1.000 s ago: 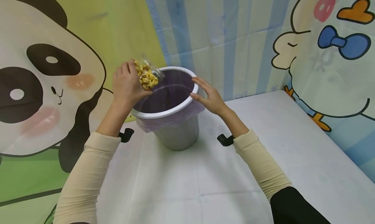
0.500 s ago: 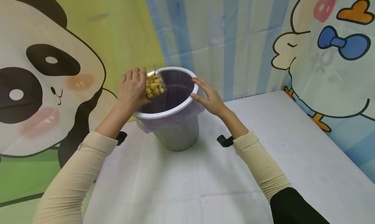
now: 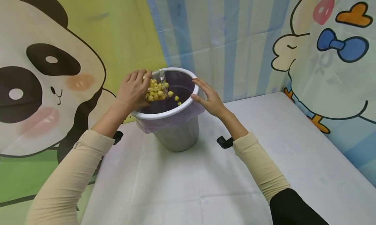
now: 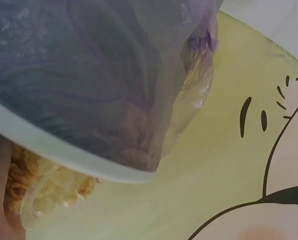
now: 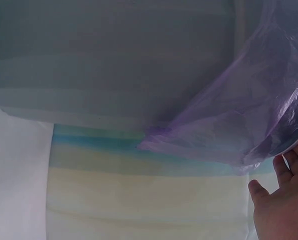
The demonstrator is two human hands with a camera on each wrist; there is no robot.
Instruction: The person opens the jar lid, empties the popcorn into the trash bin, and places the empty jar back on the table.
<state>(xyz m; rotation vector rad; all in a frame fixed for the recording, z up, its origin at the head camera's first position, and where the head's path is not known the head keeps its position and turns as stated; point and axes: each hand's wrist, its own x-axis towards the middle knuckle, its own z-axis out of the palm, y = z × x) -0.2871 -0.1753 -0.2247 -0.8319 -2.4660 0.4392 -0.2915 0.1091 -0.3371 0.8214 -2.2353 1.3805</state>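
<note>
My left hand (image 3: 132,91) grips a clear jar (image 3: 162,78) of yellow popcorn (image 3: 155,90), tipped sideways over the bin's opening. Several loose pieces (image 3: 176,98) are in mid-air past the jar's mouth. The grey bin (image 3: 177,136) stands upright, with a white rim (image 3: 173,111) and a purple bag (image 3: 167,124) folded over its edge. At the rim's right side, my right hand (image 3: 213,101) touches the edge with spread, fairly straight fingers. In the left wrist view the rim partly hides the popcorn (image 4: 61,187); the right wrist view has the bag (image 5: 224,115) hanging beside my fingers.
A white-covered table (image 3: 235,185) supports the bin. Behind it hangs a striped cloth (image 3: 211,48), with a printed panda (image 3: 44,97) on the left and a white cartoon figure (image 3: 329,88) on the right. A black wrist mount (image 3: 225,142) sits at my right wrist.
My left hand has moved right and slightly down, bringing the jar over the bin and tipping it further. Popcorn now falls from its mouth. My right hand has stayed at the rim.
</note>
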